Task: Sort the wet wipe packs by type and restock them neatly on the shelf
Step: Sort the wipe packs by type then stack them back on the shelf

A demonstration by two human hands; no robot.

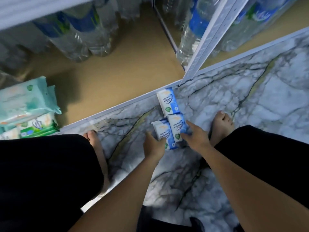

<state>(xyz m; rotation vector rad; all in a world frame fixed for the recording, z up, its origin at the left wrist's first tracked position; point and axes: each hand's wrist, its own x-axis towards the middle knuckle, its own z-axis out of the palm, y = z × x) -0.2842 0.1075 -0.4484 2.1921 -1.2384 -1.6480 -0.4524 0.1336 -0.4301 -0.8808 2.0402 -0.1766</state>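
Observation:
Three small blue-and-white antibacterial wipe packs lie on the marble floor just in front of the bottom shelf. The far pack lies alone by the shelf's edge. My left hand grips the near-left pack from its left side. Fingers of my right hand curl on the right edge of the near-right pack. On the tan shelf board at the far left sits a stack of larger wipe packs: a mint-green pack on top of green-and-white packs.
Shrink-wrapped water bottles fill the back of the shelf, with more bottles behind the white upright post. My bare feet and dark-clothed knees frame the packs on the marble floor.

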